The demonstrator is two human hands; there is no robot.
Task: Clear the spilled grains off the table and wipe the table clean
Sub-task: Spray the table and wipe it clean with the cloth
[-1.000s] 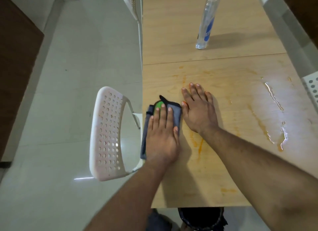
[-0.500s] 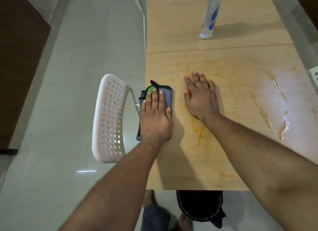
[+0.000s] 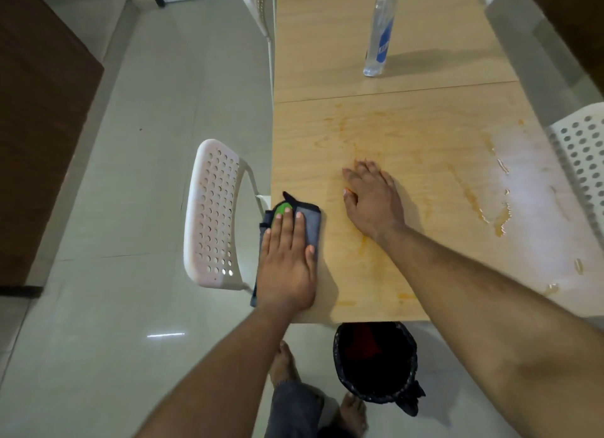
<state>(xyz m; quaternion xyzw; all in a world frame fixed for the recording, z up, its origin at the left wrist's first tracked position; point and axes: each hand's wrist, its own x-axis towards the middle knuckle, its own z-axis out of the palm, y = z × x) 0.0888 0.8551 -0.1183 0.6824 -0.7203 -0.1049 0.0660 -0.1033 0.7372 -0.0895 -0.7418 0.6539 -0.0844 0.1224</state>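
Observation:
My left hand (image 3: 287, 261) presses flat, fingers straight, on a grey cloth (image 3: 312, 222) with a green patch at the left edge of the wooden table (image 3: 408, 133). The cloth overhangs that edge a little. My right hand (image 3: 372, 199) rests flat on the table to the right of the cloth, fingers spread, holding nothing. Orange smears and streaks (image 3: 470, 192) mark the wood around and beyond my right hand. A wet patch with puddles (image 3: 523, 189) shines at the right side. No grains are visible on the table.
A clear water bottle (image 3: 380, 32) with a blue label stands at the table's far part. White perforated chairs stand at the left (image 3: 212, 215), far left (image 3: 258, 9) and right (image 3: 581, 163). A black-lined bin (image 3: 376, 362) sits under the near edge, beside my bare feet.
My left hand has slid the cloth toward the table's near left corner. My right hand has stayed flat on the table, and the two hands are now farther apart.

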